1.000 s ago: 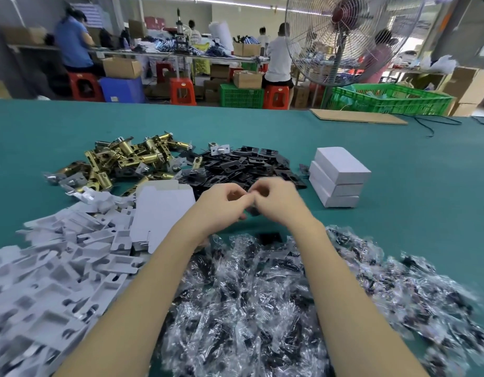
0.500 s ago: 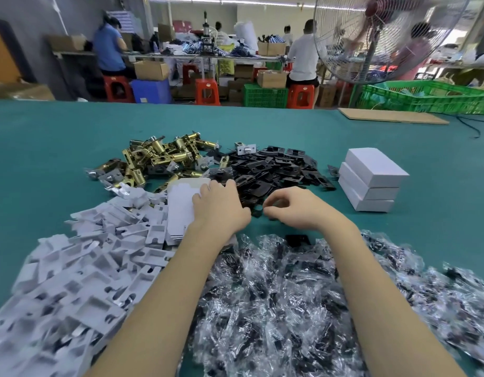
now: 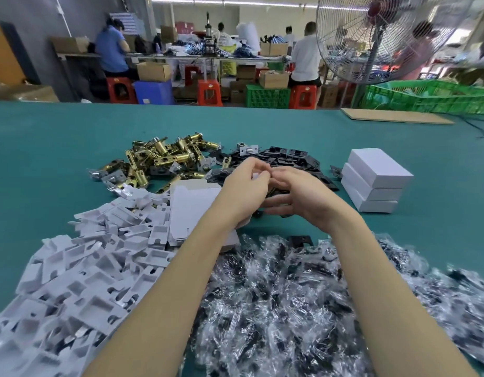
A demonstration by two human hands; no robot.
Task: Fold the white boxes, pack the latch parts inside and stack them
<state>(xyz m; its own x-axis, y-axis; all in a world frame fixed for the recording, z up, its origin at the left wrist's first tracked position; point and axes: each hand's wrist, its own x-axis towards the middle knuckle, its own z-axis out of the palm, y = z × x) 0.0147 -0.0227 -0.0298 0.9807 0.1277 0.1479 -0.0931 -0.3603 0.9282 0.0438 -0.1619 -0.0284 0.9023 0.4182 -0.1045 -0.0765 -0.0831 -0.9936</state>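
My left hand [image 3: 242, 187] and my right hand [image 3: 303, 194] meet above the near edge of a pile of black strike plates [image 3: 289, 156]. The left fingers are curled and pinch a small pale piece at the fingertips; what it is I cannot tell. The right hand's fingers curl round a dark plate [image 3: 274, 191], mostly hidden. Three folded white boxes [image 3: 377, 180] are stacked to the right. Flat white box blanks [image 3: 191, 208] lie under my left wrist. Brass latch bodies [image 3: 159, 159] are heaped at the back left.
White card inserts [image 3: 85, 268] cover the near left of the green table [image 3: 44, 159]. Clear bags of small black parts [image 3: 276, 308] fill the near right. A cardboard sheet [image 3: 393, 115], a green crate [image 3: 426, 96] and a standing fan [image 3: 371, 36] are beyond. People work at far benches.
My left hand has lifted off the flat box blanks and my right hand has risen from the black plates. Both now meet in the air, fingertips together.
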